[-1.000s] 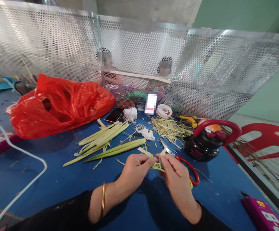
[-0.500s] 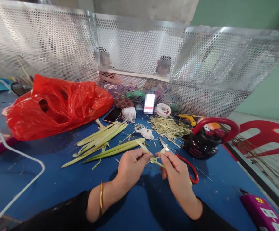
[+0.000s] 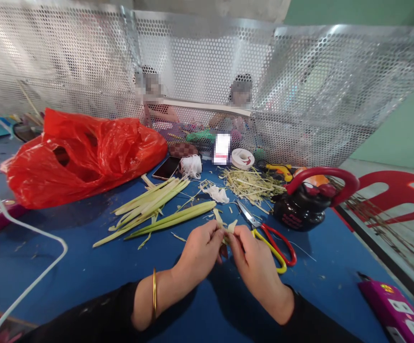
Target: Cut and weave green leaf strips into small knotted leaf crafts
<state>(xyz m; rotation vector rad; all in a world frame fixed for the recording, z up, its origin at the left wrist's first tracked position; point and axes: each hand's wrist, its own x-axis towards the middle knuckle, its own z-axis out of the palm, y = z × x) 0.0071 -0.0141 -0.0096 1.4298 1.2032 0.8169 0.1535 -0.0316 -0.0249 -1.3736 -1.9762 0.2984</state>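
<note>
My left hand and my right hand meet over the blue table, both pinched on a small folded piece of pale green leaf strip. Its short ends stick up between my fingertips. Just right of my right hand lie scissors with red and yellow handles. Long green leaf strips lie in a loose bundle beyond my left hand. A gold bangle sits on my left wrist.
A red plastic bag lies at the left. A pile of leaf trimmings, a black kettle with red handle, a phone, tape roll and a white cable are around. A perforated metal screen stands behind; people sit beyond it.
My hands have drawn closer together and slightly left, pinching the leaf piece tighter. The scissors' handles are now uncovered beside my right hand.
</note>
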